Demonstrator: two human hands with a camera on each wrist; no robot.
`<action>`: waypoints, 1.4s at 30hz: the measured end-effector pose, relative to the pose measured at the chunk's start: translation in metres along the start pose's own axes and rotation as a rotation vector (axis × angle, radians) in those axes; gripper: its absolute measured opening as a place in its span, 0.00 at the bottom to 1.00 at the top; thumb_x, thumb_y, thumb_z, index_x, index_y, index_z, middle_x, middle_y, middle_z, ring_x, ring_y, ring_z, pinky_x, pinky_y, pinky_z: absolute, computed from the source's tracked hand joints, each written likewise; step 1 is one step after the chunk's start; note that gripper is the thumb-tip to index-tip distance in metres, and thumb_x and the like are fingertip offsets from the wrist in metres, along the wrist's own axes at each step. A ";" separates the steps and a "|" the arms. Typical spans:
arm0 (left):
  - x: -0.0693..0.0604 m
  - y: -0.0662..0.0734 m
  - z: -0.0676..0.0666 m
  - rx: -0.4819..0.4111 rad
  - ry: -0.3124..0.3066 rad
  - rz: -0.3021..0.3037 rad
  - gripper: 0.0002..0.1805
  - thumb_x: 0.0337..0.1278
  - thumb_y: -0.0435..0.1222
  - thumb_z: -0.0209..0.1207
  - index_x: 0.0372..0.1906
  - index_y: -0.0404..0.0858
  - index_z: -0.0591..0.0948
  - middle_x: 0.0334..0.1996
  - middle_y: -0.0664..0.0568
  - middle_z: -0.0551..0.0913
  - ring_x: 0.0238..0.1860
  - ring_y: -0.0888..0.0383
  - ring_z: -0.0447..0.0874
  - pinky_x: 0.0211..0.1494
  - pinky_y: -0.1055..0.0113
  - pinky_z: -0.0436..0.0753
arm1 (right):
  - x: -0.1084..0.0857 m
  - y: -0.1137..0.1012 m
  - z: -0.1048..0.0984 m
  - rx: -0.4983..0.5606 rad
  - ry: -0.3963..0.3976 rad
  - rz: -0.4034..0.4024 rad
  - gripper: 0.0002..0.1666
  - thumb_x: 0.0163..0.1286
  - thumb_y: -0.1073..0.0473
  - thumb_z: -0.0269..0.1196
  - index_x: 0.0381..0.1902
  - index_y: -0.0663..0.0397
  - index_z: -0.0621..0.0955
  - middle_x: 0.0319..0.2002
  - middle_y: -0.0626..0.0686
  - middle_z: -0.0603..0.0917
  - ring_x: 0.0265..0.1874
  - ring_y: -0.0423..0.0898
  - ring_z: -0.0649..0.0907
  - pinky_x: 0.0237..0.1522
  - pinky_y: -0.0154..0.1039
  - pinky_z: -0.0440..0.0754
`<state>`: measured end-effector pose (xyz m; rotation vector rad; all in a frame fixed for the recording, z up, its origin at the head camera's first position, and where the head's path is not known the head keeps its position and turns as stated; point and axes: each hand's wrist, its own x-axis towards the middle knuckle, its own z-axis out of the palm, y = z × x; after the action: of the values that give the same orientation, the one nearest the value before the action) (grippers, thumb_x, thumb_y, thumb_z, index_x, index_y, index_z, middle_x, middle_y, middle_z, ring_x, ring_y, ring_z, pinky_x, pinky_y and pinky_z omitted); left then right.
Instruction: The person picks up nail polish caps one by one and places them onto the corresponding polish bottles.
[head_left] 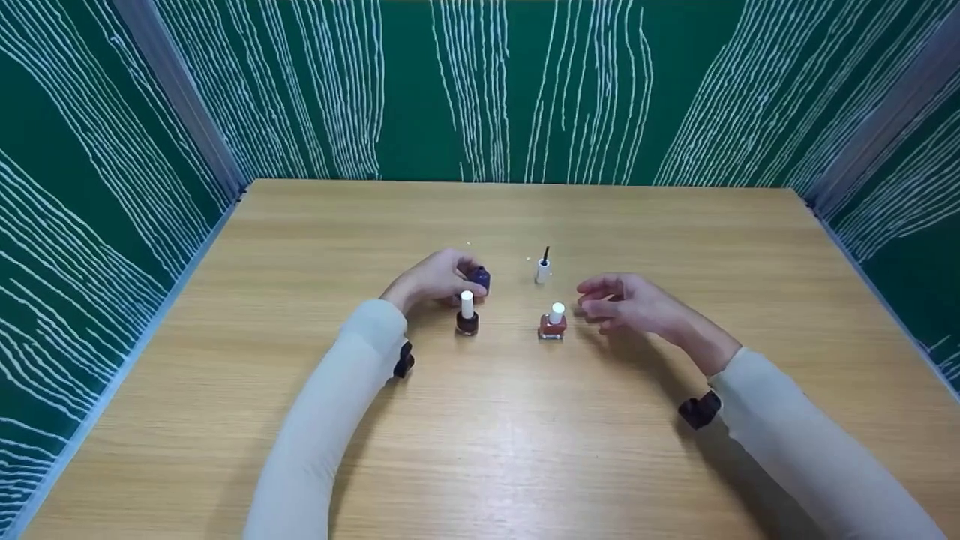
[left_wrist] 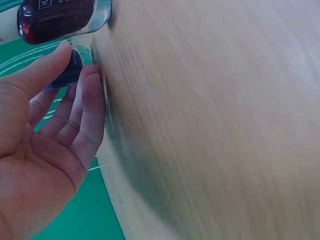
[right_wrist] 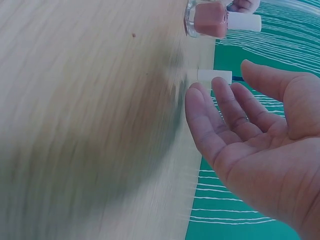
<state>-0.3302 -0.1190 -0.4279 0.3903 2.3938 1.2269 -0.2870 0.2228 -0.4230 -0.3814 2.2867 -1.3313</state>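
Observation:
My left hand (head_left: 435,279) pinches a small dark blue nail polish bottle (head_left: 480,280) between thumb and fingers; no cap is on its neck. Just in front of that hand stands a dark red nail polish bottle (head_left: 467,323) with a white cap. Upside down on the table, a white brush cap (head_left: 542,271) points its dark brush upward. To its front stands a pinkish-red nail polish bottle (head_left: 553,327), white cap on. My right hand (head_left: 634,304), fingers relaxed and holding nothing, hovers right of these two, and in the right wrist view the brush cap (right_wrist: 215,76) shows beyond the fingertips.
Everything stands on a light wooden table (head_left: 465,450). Green panels with white streaks (head_left: 409,90) rise behind it and at both sides. Tiny white specks lie near the brush cap. A dark wrist device (head_left: 700,410) sits at the right sleeve.

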 end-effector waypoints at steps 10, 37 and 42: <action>-0.016 -0.003 -0.003 -0.025 0.023 0.035 0.19 0.63 0.37 0.68 0.57 0.39 0.81 0.48 0.46 0.82 0.38 0.52 0.83 0.40 0.60 0.85 | 0.006 -0.004 -0.002 -0.014 0.011 0.012 0.29 0.75 0.58 0.63 0.69 0.65 0.71 0.59 0.65 0.77 0.54 0.59 0.81 0.54 0.48 0.83; -0.054 -0.003 -0.008 -0.033 0.307 0.070 0.19 0.60 0.39 0.71 0.54 0.38 0.83 0.46 0.50 0.82 0.40 0.52 0.84 0.43 0.62 0.84 | 0.061 -0.025 0.006 0.029 0.067 0.166 0.35 0.72 0.55 0.67 0.73 0.52 0.70 0.62 0.59 0.77 0.46 0.55 0.83 0.51 0.45 0.82; -0.060 -0.011 -0.012 -0.035 0.287 0.051 0.19 0.60 0.37 0.71 0.54 0.38 0.83 0.47 0.49 0.82 0.40 0.53 0.84 0.44 0.63 0.84 | 0.071 -0.028 0.011 0.026 0.071 0.180 0.36 0.72 0.57 0.66 0.74 0.54 0.68 0.63 0.57 0.75 0.41 0.52 0.83 0.42 0.40 0.84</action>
<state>-0.2843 -0.1591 -0.4160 0.2817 2.6099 1.4298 -0.3418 0.1682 -0.4212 -0.1171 2.2979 -1.3012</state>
